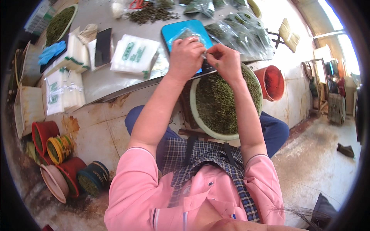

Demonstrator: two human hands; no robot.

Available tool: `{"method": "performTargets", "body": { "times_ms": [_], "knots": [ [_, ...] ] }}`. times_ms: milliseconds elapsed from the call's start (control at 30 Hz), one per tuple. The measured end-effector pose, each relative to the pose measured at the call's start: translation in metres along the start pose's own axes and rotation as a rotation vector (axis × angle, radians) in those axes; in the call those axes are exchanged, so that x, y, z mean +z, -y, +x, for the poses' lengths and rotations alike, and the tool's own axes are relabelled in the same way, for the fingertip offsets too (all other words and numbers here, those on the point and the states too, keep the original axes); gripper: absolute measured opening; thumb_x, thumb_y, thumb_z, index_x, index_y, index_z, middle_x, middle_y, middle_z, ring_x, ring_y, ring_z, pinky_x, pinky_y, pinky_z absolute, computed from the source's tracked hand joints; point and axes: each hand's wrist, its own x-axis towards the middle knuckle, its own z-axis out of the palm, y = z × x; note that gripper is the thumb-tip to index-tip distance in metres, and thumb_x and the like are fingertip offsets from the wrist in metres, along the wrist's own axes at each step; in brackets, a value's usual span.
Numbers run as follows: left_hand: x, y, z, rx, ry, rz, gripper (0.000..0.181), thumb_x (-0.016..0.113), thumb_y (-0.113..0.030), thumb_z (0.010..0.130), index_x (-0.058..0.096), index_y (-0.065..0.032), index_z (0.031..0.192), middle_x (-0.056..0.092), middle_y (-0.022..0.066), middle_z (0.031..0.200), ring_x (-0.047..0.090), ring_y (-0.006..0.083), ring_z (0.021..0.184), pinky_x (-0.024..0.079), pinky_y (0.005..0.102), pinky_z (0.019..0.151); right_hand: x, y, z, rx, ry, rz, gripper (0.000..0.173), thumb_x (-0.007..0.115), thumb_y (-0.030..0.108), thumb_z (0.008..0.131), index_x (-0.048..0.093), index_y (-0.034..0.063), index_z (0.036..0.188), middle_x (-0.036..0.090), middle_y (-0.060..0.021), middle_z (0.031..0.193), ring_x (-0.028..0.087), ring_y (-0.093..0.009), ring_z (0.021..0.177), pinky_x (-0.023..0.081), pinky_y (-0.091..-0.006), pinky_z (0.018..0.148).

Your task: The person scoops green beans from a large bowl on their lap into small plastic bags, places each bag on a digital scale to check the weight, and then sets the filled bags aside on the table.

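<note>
A clear plastic bag (188, 33) holding green dried plant material lies over the blue top of a digital scale (170, 27). My left hand (186, 56) is curled over the bag, its fingers gripping the near part. At the bag's right corner, the thumb and forefinger of my right hand (224, 59) pinch the plastic. A small green fleck sticks to the back of that hand. Below my right forearm stands a wide pale basin (193, 101) of dried green buds or leaves. My hands partly hide the scale's front panel.
A stack of printed plastic bags (134, 55), a dark phone (103, 47) and blue gloves (52, 53) lie left on the metal table (101, 83). Filled bags (242, 34) crowd the right. A red bucket (270, 83) stands beyond the basin; several buckets (59, 148) sit on the floor at left.
</note>
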Motion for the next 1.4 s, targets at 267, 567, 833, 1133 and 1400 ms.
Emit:
{"method": "performTargets", "body": {
  "times_ms": [267,567,833,1133,1400],
  "knots": [
    [0.010,0.005,-0.004,-0.009,0.049,-0.064,0.033,0.072,-0.011,0.073,0.074,-0.0188,0.105,0.072,-0.0037,0.109,0.059,0.0173,0.117,0.039,0.0390,0.095,-0.033,-0.006,-0.047,0.186,-0.029,-0.032,0.013,0.073,0.010,0.072,0.072,0.0021,0.082,0.070,-0.0063,0.070,0.064,-0.010,0.063,0.051,-0.0266,0.063],
    [-0.033,-0.002,-0.001,-0.071,0.073,-0.125,0.079,0.052,0.010,0.065,0.051,-0.0164,0.139,0.053,0.0105,0.141,0.040,0.0367,0.138,0.036,0.0469,0.109,-0.076,-0.062,-0.123,0.198,0.000,-0.315,0.029,0.067,0.002,0.080,0.071,0.0074,0.108,0.068,-0.0112,0.104,0.067,-0.023,0.082,0.053,-0.0334,0.075],
    [-0.070,0.014,0.012,-0.418,-0.119,-0.375,0.061,0.048,0.008,0.074,0.054,-0.0115,0.132,0.059,0.0095,0.135,0.054,0.0261,0.127,0.041,0.0419,0.106,-0.036,-0.037,-0.104,-0.033,-0.234,-0.234,0.022,0.067,-0.001,0.080,0.076,0.0107,0.097,0.065,-0.0068,0.092,0.061,-0.024,0.088,0.050,-0.0338,0.077],
    [-0.079,0.016,0.012,-0.498,-0.150,-0.409,0.052,0.052,0.003,0.076,0.062,-0.0117,0.124,0.065,0.0061,0.125,0.060,0.0229,0.117,0.042,0.0411,0.103,0.004,-0.021,-0.084,-0.162,-0.320,-0.256,0.024,0.071,0.000,0.077,0.078,0.0139,0.096,0.064,-0.0026,0.088,0.055,-0.022,0.085,0.048,-0.0335,0.077],
    [-0.071,0.015,0.009,-0.477,-0.046,-0.408,0.045,0.058,-0.002,0.081,0.064,-0.0143,0.123,0.065,0.0039,0.126,0.059,0.0198,0.119,0.044,0.0373,0.101,0.021,-0.012,-0.051,0.062,-0.321,-0.011,0.014,0.073,0.014,0.083,0.076,0.0087,0.096,0.068,-0.0079,0.092,0.064,-0.026,0.081,0.051,-0.0357,0.074]
  ]
}}
